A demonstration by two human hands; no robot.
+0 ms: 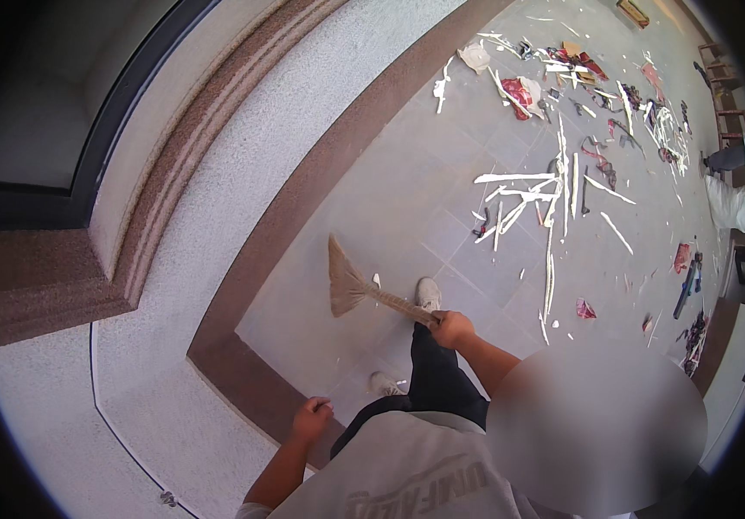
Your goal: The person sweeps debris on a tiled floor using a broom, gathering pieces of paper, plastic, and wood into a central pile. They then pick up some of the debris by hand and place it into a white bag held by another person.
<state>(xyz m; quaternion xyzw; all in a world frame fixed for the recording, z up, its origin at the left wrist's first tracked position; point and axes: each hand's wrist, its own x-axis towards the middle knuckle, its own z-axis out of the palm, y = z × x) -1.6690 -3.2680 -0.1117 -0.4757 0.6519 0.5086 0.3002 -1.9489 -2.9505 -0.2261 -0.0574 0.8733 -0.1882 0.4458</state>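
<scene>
My right hand (453, 329) is closed round the handle end of a short tan hand broom (387, 299). The broom slants to the left, its fanned bristles (344, 281) over the grey tiles. I cannot tell whether the bristles touch the floor. My left hand (312, 420) hangs low beside my body, fingers loosely bent and a little apart, with nothing seen in it. Near the broom lies a small white scrap (377, 280). My shoe (428, 293) stands just beyond the handle, and the other shoe (385, 384) is nearer, to the left.
White strips (528, 192) lie scattered over the tiled floor (364, 203) at the right. Farther off are red wrappers (524, 95) and mixed scraps. A speckled white wall (303, 121) with a brown base bounds the left. Another person (736, 195) is at the right edge.
</scene>
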